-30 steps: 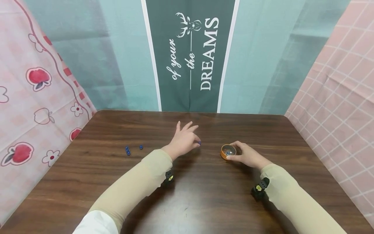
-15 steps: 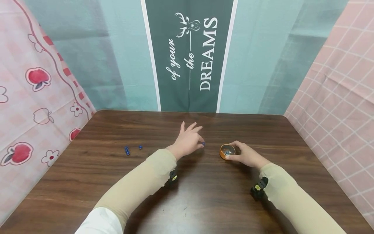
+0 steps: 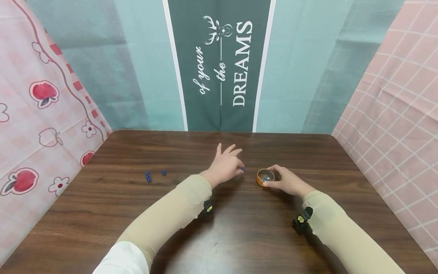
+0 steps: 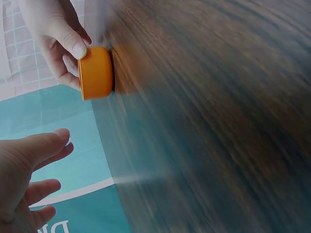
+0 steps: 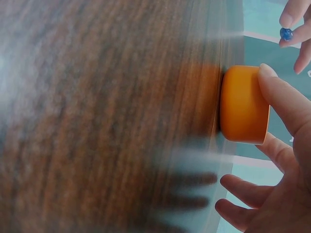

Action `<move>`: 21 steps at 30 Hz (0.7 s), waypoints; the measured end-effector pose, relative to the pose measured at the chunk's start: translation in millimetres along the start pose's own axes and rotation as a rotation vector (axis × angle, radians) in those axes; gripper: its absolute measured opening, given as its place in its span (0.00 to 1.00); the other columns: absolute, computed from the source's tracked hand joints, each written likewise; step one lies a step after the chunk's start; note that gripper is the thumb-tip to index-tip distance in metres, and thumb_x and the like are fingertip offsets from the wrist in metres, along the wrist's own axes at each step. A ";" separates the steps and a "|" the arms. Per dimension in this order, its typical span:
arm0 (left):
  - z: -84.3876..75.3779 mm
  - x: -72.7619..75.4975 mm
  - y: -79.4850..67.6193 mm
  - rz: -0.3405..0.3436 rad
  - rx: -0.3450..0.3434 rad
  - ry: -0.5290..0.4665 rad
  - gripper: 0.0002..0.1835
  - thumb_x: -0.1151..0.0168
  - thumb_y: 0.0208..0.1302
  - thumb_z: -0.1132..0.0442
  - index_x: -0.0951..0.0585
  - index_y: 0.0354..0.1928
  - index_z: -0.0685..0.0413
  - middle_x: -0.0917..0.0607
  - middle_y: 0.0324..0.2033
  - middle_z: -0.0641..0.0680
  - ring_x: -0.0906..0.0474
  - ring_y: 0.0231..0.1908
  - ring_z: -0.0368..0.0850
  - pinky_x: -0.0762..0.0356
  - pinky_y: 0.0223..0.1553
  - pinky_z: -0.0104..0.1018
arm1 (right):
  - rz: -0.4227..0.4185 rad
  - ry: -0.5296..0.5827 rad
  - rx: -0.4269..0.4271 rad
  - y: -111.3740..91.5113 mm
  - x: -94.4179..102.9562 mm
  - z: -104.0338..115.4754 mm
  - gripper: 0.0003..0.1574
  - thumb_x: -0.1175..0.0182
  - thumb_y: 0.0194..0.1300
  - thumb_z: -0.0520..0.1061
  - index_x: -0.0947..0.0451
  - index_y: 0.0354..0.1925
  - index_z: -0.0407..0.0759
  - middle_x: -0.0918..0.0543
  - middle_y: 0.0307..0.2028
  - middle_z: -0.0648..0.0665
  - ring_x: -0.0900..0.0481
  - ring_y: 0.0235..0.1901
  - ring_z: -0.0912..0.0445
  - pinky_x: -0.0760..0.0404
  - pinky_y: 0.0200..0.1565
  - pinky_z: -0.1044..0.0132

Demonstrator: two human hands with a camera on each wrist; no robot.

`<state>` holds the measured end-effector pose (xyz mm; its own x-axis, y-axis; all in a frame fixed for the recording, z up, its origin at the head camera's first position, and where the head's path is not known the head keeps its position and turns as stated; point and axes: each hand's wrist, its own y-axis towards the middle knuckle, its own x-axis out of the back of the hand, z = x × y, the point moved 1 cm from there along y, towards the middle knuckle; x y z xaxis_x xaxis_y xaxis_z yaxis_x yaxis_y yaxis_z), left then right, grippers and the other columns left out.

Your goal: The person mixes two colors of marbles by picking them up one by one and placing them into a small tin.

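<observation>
My left hand [image 3: 224,168] is over the middle of the table, pinching a small blue bead [image 5: 286,34] between thumb and index finger, the other fingers spread. Just right of it, a small round orange bowl [image 3: 261,184] stands upright on the table with small bits visible inside. My right hand [image 3: 289,182] grips that bowl by its rim from the right, thumb on the near side and a finger on the far side. In the left wrist view the bead is mostly hidden by the fingertips of the left hand [image 4: 29,170].
Several more blue beads [image 3: 148,176] lie on the left part of the brown wooden table [image 3: 102,213], with a single bead [image 3: 164,172] slightly apart from them. A teal curtain [image 3: 147,76] hangs behind the table, and pink cloths [image 3: 393,99] flank it.
My left hand has moved right with the blue bead, closer to the orange bowl. The right hand keeps its grip on the bowl, which stays in place.
</observation>
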<state>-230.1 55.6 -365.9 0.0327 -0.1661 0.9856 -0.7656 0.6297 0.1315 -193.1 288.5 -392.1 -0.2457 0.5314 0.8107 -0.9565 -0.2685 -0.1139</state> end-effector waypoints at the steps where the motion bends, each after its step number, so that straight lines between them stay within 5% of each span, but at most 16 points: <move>1: -1.3 0.1 0.5 0.000 -0.002 -0.001 0.09 0.36 0.58 0.49 0.13 0.40 0.37 0.34 0.65 0.49 0.52 0.69 0.51 0.68 0.63 0.64 | -0.001 0.002 0.000 0.2 -0.1 0.1 0.39 0.35 0.56 0.59 0.32 0.57 0.36 0.29 0.56 0.31 0.34 0.58 0.36 0.36 0.54 0.39; 21: -30.2 -0.8 15.7 0.034 -0.019 0.010 0.10 0.37 0.59 0.48 0.14 0.42 0.35 0.34 0.65 0.47 0.52 0.69 0.50 0.68 0.63 0.63 | 0.005 0.010 0.010 1.5 -1.6 -0.9 0.39 0.35 0.56 0.59 0.32 0.56 0.35 0.28 0.54 0.31 0.34 0.57 0.36 0.36 0.54 0.38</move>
<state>-222.7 88.5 -361.4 0.0135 -0.1365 0.9905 -0.7539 0.6494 0.0998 -194.3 287.9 -394.1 -0.2525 0.5383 0.8041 -0.9536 -0.2795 -0.1124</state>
